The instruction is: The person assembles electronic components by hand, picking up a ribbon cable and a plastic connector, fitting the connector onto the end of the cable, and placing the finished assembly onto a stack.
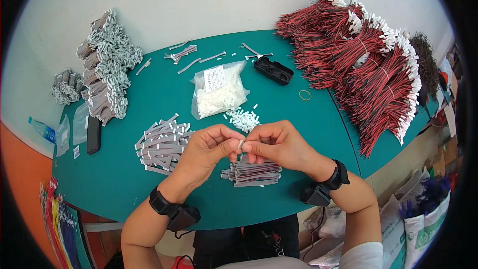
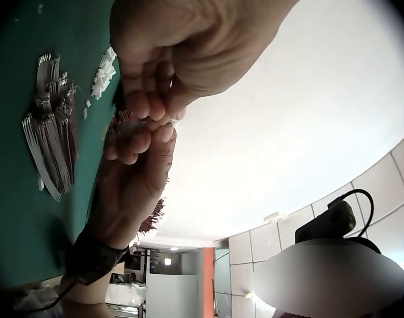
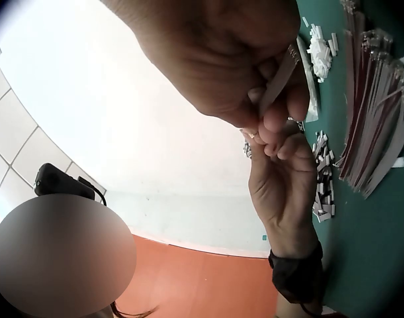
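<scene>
In front of the chest, both hands meet fingertip to fingertip. My left hand (image 1: 209,145) pinches a small white connector housing (image 1: 241,144) between thumb and fingers. A short grey ribbon cable (image 3: 279,83) with bare metal terminals on its upper end is held in my right hand (image 1: 279,144); its other end is at the housing, hidden by the fingertips. Below the hands lies a stack of grey ribbon cables (image 1: 256,173) with exposed terminals. Just beyond the fingers is a pile of loose white housings (image 1: 244,119). Left of them, ribbon cables with white ends (image 1: 162,147) lie heaped.
A clear bag of white housings (image 1: 219,92) and an open black case (image 1: 274,71) stand farther back. Large bundles of red-and-black wires (image 1: 358,65) cover the right side; bundled grey cables (image 1: 107,65) rise at the left, near a black phone (image 1: 93,134). A rubber band (image 1: 304,95) lies right.
</scene>
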`<state>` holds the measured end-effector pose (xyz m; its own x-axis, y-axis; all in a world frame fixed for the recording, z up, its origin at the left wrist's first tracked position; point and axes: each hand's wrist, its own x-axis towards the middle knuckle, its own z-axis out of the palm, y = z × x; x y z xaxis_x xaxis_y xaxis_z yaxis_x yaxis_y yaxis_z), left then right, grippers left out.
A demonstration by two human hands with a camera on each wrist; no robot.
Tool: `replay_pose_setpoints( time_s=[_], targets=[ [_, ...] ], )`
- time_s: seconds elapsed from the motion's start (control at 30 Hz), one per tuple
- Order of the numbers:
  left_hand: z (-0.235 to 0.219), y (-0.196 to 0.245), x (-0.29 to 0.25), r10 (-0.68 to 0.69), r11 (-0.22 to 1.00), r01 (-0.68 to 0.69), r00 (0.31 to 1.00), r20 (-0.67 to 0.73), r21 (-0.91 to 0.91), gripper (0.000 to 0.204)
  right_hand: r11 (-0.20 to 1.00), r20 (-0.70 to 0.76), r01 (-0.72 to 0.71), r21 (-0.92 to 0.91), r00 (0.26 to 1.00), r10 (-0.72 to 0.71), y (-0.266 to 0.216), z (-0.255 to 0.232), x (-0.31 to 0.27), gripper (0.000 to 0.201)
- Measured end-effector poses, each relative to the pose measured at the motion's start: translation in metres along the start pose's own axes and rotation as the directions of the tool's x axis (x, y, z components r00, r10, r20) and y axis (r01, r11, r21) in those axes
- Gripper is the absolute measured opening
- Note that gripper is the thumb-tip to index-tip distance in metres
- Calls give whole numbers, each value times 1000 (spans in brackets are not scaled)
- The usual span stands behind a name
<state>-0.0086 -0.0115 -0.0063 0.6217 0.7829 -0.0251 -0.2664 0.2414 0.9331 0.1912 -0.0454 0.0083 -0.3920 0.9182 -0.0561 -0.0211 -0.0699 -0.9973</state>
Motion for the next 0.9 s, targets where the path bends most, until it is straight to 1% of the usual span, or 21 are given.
replay_pose_setpoints(
  time_s=[0.07,0.17,0.27,0.47,0.57,0.67,0.77,0.87,0.9],
  targets=[
    [0,0,0,-5,1000,5,1000,-4,1,12,1000,9,-1,-7,1000,1,0,-1,0,16],
    [1,1,0,9,998,-8,1000,-16,60,12,1000,24,-8,-20,1000,8,1,-2,1,17],
    [4,1,0,57,989,-49,997,-49,142,11,1000,21,-17,-24,1000,17,0,-3,1,17],
    [7,0,-2,154,961,-136,986,-59,240,13,1000,10,6,-30,1000,-5,-1,-2,0,17],
    [9,0,-4,193,949,-171,980,-58,266,13,1000,-8,10,-30,1000,-10,-1,0,0,18],
    [16,-1,-4,243,944,-215,966,-86,251,10,999,-28,10,-47,1000,-11,1,1,-1,19],
    [12,-3,-5,219,931,-187,973,-70,314,13,998,-35,11,-56,999,-13,1,2,-1,19],
    [11,-6,-5,267,906,-229,962,-60,355,13,998,-45,30,-58,998,-33,2,3,-2,18],
    [10,-6,-5,251,918,-216,966,-66,333,13,998,-54,40,-57,998,-43,3,4,-2,18]
  ],
)
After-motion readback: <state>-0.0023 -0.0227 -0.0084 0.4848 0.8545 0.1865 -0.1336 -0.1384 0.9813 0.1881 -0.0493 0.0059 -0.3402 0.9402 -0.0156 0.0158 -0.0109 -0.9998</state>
